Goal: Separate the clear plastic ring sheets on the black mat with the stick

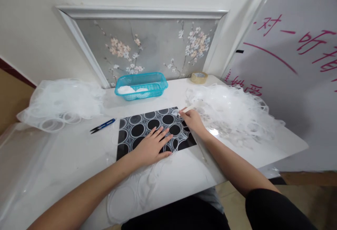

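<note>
A black mat (pixel 126 135) lies flat on the white table (pixel 65 156), covered by a clear film sheet with punched circle outlines (pixel 158 117). My left hand (pixel 152 146) presses flat on the sheet, fingers spread, near the mat's front edge. My right hand (pixel 193 119) is at the mat's far right corner, pinching a small pale stick-like tool (pixel 187 109) whose tip touches the film. The same film trails off the table's front edge (pixel 126 198).
A heap of cut clear film (pixel 231 114) lies to the right, another heap with loose rings (pixel 60 100) to the left. Blue-handled snips (pixel 103 125) lie left of the mat. A turquoise basket (pixel 142 85) and a tape roll (pixel 199 77) stand at the back.
</note>
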A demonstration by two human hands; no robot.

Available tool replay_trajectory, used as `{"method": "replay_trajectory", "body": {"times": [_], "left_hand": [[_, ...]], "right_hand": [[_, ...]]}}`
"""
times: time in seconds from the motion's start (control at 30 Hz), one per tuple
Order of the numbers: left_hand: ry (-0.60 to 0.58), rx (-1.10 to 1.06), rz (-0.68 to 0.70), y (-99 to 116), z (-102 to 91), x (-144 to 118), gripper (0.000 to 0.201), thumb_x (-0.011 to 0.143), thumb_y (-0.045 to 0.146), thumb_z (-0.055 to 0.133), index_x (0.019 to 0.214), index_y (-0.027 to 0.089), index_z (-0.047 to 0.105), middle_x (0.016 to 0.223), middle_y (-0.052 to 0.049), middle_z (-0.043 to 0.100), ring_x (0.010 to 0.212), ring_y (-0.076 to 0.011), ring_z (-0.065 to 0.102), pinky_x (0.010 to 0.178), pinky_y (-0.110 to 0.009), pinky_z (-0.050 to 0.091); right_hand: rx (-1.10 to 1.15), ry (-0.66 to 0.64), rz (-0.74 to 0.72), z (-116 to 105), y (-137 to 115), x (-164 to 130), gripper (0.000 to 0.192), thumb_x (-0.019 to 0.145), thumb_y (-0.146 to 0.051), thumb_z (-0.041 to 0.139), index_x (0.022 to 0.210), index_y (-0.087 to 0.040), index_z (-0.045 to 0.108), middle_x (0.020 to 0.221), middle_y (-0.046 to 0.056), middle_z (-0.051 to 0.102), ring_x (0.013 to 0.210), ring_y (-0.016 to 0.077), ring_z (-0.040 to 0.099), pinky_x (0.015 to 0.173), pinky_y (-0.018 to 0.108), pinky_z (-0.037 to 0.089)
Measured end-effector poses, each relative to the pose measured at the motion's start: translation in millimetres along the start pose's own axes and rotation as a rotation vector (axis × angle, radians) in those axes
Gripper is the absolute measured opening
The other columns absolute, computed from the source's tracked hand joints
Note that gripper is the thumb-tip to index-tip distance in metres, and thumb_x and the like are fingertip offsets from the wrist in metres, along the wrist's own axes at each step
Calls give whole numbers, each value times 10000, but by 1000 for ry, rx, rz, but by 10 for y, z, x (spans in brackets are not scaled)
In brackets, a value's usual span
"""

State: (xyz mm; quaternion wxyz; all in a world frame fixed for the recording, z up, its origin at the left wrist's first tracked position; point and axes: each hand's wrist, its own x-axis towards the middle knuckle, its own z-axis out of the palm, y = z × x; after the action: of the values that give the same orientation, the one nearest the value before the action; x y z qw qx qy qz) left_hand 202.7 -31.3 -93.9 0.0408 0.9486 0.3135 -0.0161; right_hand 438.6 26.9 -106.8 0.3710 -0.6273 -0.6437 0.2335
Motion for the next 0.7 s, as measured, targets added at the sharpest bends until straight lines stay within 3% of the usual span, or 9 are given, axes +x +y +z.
{"method": "replay_trajectory", "body": {"times": [0.2, 0.47, 0.7], "left_hand": [[-4, -6, -13, 17, 0, -7, 694, 959, 659, 234, 1465, 194, 332, 1540, -122, 213, 1422, -308, 192, 1147, -484, 138], [15, -10, -8, 0, 27, -9, 697, 955, 663, 243, 1470, 200, 318, 1539, -139, 206, 1426, -292, 179, 1155, -461, 136], [-9, -28, -11, -2, 17, 1, 712, 951, 670, 235, 1479, 199, 308, 1542, -145, 188, 1427, -301, 164, 1156, -468, 136]], "right_hand": [[-76, -12, -67, 3, -65, -45, 335, 906, -394, 421, 807, -161, 641, 759, 90, 682, 737, 207, 621, 694, 286, 421], [37, -5, -4, -39, -100, -70, 349, 883, -446, 418, 687, -183, 538, 527, -5, 506, 521, 151, 483, 543, 273, 322], [18, 0, 3, -32, -65, -46, 364, 899, -443, 420, 692, -179, 561, 566, 11, 554, 552, 160, 513, 580, 275, 355]]}}
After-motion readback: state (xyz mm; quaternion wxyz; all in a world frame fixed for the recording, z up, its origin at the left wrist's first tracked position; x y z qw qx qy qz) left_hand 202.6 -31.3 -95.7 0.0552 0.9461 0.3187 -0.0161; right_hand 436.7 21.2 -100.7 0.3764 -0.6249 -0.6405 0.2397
